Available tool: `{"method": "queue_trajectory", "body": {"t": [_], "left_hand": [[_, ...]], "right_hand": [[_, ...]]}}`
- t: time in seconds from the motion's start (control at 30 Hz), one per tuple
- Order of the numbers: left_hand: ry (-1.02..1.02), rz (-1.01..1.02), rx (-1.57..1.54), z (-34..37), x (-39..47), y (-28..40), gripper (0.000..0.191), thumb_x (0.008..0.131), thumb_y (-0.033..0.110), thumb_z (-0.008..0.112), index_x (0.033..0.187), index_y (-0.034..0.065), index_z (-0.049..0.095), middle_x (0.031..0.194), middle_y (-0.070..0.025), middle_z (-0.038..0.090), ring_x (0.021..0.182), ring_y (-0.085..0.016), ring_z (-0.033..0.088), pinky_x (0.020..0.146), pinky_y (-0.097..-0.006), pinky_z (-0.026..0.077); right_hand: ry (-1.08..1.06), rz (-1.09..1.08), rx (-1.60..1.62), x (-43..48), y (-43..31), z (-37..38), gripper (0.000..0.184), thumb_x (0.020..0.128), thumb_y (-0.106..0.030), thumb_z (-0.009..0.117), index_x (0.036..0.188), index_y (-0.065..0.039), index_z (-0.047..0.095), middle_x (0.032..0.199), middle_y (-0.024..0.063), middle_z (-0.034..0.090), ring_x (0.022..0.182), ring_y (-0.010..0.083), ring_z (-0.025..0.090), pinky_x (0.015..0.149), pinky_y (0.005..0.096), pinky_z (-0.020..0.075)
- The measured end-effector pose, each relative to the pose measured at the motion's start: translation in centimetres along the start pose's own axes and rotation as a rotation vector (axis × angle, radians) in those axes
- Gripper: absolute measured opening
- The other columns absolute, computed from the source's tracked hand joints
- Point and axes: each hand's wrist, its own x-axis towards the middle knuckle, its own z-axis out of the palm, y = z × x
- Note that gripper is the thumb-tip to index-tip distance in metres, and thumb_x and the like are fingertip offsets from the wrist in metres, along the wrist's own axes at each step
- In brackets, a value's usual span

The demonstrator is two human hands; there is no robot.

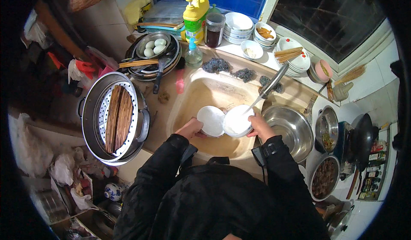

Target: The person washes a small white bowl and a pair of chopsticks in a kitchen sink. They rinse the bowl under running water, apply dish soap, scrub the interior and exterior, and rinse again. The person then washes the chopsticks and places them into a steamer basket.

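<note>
My left hand (191,128) grips the rim of a white bowl (211,121), tilted over the beige sink basin (179,111). In my right hand (260,126) is a second white bowl (236,122), right beside the first. Water runs from the metal faucet (273,81) into this right bowl. Whether the two rims touch, I cannot tell. Close to my right hand stands a large stainless steel basin (292,134). Dark scouring pads (215,65) lie along the back edge of the sink.
To the left is a steamer pot (86,127) with bundled chopsticks (118,121). Behind the sink stand a soap pump bottle (193,54), a yellow-green detergent jug (195,18), stacked bowls (237,31) and plates (290,64). Eggs (154,47) fill a bowl atop stacked pans. A wok (362,140) is at right.
</note>
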Motion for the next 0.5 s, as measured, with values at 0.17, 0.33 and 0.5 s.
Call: {"method": "queue_trajectory", "body": {"t": [0.17, 0.33, 0.5], "left_hand": [[-0.029, -0.044, 0.001, 0.8, 1.4, 0.1, 0.043, 0.082, 0.012, 0.046, 0.12, -0.0045, 0.054, 0.107, -0.0173, 0.063, 0.1, -0.028, 0.064, 0.073, -0.0377, 0.059], [-0.215, 0.037, -0.128, 1.6, 2.6, 0.1, 0.053, 0.08, 0.007, 0.045, 0.133, 0.0015, 0.042, 0.114, -0.0161, 0.06, 0.096, -0.029, 0.065, 0.07, -0.0373, 0.06], [-0.161, -0.023, -0.004, 3.2, 2.6, 1.4, 0.056, 0.079, 0.006, 0.047, 0.135, 0.0036, 0.038, 0.115, -0.0147, 0.058, 0.089, -0.027, 0.065, 0.068, -0.0364, 0.06]], "right_hand": [[-0.034, -0.031, -0.02, -0.1, -0.7, -1.0, 0.054, 0.087, -0.022, 0.048, 0.134, 0.0, 0.031, 0.128, 0.0227, 0.043, 0.103, 0.0408, 0.057, 0.057, 0.0489, 0.0595], [0.066, -0.157, -0.229, -1.9, -2.4, -1.0, 0.053, 0.084, -0.023, 0.05, 0.128, 0.005, 0.039, 0.117, 0.0264, 0.055, 0.081, 0.0378, 0.066, 0.057, 0.0422, 0.0598], [0.14, -0.234, -0.384, -3.9, -4.0, -1.1, 0.056, 0.082, -0.021, 0.051, 0.13, 0.005, 0.039, 0.104, 0.0254, 0.063, 0.065, 0.035, 0.067, 0.056, 0.0387, 0.0573]]}}
